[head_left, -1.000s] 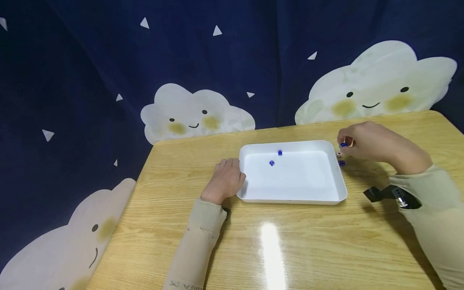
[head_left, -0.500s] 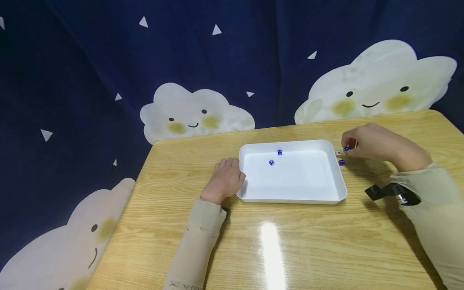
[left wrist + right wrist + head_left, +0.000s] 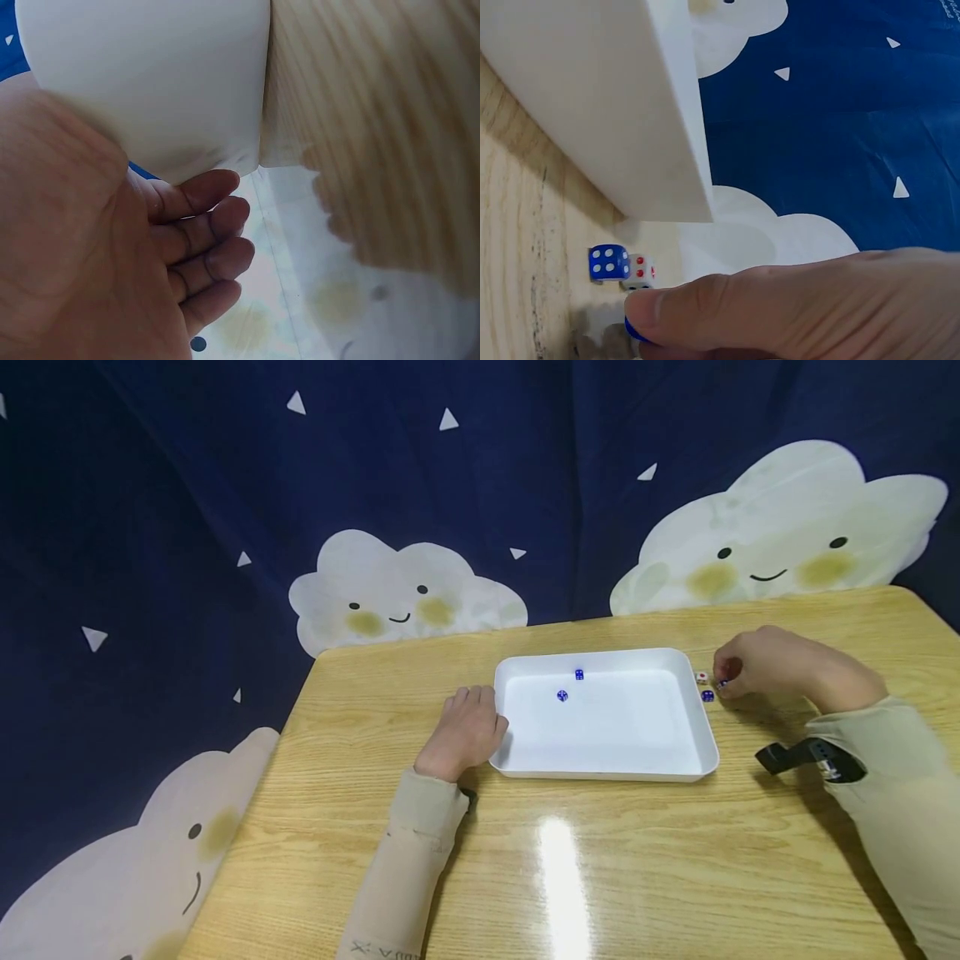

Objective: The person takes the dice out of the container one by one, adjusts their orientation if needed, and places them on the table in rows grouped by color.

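Note:
A shallow white tray [image 3: 600, 777] lies on the wooden table. My left hand [image 3: 467, 729] grips its left end; in the left wrist view the fingers [image 3: 217, 225] curl by the tray's outer wall, and the thumb is hidden. Inside the tray are two blue dice, one [image 3: 579, 674] near the back wall and another [image 3: 562, 696] in front of it. Past the tray's right side, my right hand [image 3: 776, 664] pinches a blue die [image 3: 634, 331] low over the table, mostly covered by the thumb. Beside it sit a white die [image 3: 639, 271] with red dots and a blue die [image 3: 609, 262].
The wooden table [image 3: 637, 860] extends around the tray on every side. A dark blue curtain [image 3: 570, 527] with white clouds and triangles hangs behind its back edge. A black strap [image 3: 817, 762] is worn on the right wrist.
The right hand has moved slightly right and toward the front, lowering the pinched blue die toward the table beside the white die. The left hand and tray stay put.

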### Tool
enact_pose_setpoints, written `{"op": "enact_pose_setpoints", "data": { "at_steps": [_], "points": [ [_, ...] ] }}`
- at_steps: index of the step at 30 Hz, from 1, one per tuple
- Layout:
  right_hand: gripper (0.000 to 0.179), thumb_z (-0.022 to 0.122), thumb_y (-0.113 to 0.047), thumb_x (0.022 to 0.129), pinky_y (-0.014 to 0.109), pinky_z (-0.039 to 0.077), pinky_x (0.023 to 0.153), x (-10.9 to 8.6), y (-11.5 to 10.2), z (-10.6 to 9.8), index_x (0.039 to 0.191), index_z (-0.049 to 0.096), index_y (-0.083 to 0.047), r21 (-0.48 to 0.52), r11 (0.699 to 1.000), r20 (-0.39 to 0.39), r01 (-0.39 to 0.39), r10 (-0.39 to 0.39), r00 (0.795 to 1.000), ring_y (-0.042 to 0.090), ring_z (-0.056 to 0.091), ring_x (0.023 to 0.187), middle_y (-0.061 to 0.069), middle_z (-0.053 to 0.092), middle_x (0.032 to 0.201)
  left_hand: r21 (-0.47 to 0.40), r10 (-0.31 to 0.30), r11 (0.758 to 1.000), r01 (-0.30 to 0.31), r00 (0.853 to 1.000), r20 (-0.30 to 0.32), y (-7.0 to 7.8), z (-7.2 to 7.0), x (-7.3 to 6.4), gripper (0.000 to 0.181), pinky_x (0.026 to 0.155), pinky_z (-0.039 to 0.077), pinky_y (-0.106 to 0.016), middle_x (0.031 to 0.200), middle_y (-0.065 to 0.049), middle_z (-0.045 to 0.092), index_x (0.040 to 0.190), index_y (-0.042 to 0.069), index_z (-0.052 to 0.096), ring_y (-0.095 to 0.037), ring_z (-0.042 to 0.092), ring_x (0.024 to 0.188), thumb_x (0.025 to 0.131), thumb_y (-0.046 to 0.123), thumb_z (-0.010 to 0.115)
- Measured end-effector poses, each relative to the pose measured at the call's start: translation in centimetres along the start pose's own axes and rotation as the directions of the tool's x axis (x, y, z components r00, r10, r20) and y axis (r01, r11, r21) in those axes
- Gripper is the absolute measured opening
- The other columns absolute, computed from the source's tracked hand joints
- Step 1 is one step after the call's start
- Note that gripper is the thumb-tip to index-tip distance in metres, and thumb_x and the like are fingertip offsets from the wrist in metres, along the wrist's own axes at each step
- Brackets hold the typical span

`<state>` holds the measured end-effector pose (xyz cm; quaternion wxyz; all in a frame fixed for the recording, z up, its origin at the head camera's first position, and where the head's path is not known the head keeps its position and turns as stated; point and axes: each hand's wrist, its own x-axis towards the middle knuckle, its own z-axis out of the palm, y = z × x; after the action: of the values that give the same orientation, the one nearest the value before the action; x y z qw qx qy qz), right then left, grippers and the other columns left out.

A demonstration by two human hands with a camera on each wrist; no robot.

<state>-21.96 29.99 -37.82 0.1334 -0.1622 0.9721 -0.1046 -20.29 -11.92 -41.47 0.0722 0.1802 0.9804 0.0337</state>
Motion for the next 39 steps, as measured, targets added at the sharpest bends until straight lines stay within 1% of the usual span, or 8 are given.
{"op": "enact_pose_setpoints", "data": {
  "at_steps": [12,17,20,23,26,30,33,39],
  "points": [
    [0.010,0.079,-0.018,0.085,0.035,0.044,0.071,0.4,0.1,0.2,0.086,0.069,-0.017,-0.012,1.000,0.032,-0.006,0.006,0.999,0.018,0.054,0.078,-0.003,0.066,0.084,-0.021,-0.005,1.000,0.004,1.000,-0.015,-0.1,-0.1,-0.3,0.027,0.093,0.037,-0.039,0.104,-0.010,0.051,0.109,0.003,0.049,-0.028,0.041,0.099,0.106,0.024,0.033],
    [0.011,0.078,-0.019,0.087,0.040,0.049,0.074,0.4,-0.1,-0.2,0.091,0.072,-0.012,-0.004,0.999,0.057,-0.048,0.048,0.997,0.020,0.058,0.080,0.001,0.069,0.088,-0.023,-0.008,1.000,0.008,1.000,-0.020,-0.2,-0.1,-0.3,0.027,0.093,0.037,-0.039,0.104,-0.010,0.051,0.109,0.003,0.049,-0.028,0.041,0.098,0.106,0.024,0.033],
    [0.015,0.078,-0.021,0.087,0.046,0.053,0.076,0.2,-0.4,-0.6,0.096,0.075,-0.009,-0.024,0.999,0.047,-0.043,0.044,0.998,0.021,0.062,0.081,0.003,0.072,0.091,-0.024,-0.009,1.000,0.009,1.000,-0.019,-0.3,-0.1,-0.3,0.027,0.092,0.037,-0.039,0.104,-0.010,0.051,0.110,0.003,0.049,-0.028,0.041,0.097,0.106,0.025,0.033],
    [0.018,0.075,-0.022,0.089,0.048,0.055,0.077,0.1,-0.7,-0.9,0.100,0.076,-0.007,-0.066,0.998,0.028,-0.018,0.020,0.999,0.022,0.065,0.082,0.004,0.074,0.092,-0.024,-0.009,1.000,0.009,1.000,-0.018,-0.4,-0.2,-0.3,0.027,0.092,0.036,-0.038,0.104,-0.010,0.050,0.110,0.003,0.049,-0.028,0.040,0.097,0.106,0.025,0.033],
    [0.016,0.070,-0.021,0.093,0.045,0.054,0.073,0.0,-1.1,-1.3,0.100,0.076,-0.007,-0.105,0.994,-0.008,0.024,-0.025,1.000,0.020,0.063,0.079,0.002,0.074,0.089,-0.024,-0.009,1.000,0.009,1.000,-0.015,-0.4,-0.3,-0.4,0.027,0.092,0.036,-0.038,0.103,-0.010,0.050,0.109,0.003,0.049,-0.028,0.040,0.097,0.107,0.025,0.033],
    [0.015,0.062,-0.018,0.097,0.035,0.043,0.064,-0.2,-2.2,-1.5,0.087,0.072,-0.012,-0.117,0.992,-0.094,0.054,-0.066,0.993,0.015,0.052,0.068,-0.003,0.062,0.073,-0.017,-0.009,1.000,0.008,1.000,-0.009,-0.4,-0.4,-0.4,0.027,0.091,0.035,-0.037,0.103,-0.009,0.049,0.110,0.004,0.049,-0.027,0.040,0.097,0.107,0.025,0.033],
    [0.018,0.058,-0.017,0.100,0.033,0.038,0.063,-0.6,-3.1,-1.7,0.085,0.068,-0.015,-0.096,0.994,-0.145,0.060,-0.073,0.987,0.014,0.047,0.063,-0.004,0.055,0.068,-0.009,-0.002,1.000,0.002,1.000,-0.007,-0.3,-0.5,-0.3,0.028,0.090,0.035,-0.037,0.103,-0.009,0.049,0.112,0.003,0.049,-0.027,0.040,0.098,0.107,0.025,0.033],
    [0.018,0.065,-0.018,0.098,0.034,0.045,0.063,-0.5,-5.4,-1.6,0.105,0.076,-0.006,-0.084,0.991,-0.180,0.102,-0.116,0.977,0.012,0.054,0.065,-0.003,0.069,0.079,0.007,-0.003,1.000,0.003,1.000,0.008,-0.3,-0.3,-0.1,0.030,0.092,0.036,-0.037,0.105,-0.009,0.049,0.116,0.002,0.049,-0.027,0.041,0.099,0.107,0.026,0.034]
  ]
}}
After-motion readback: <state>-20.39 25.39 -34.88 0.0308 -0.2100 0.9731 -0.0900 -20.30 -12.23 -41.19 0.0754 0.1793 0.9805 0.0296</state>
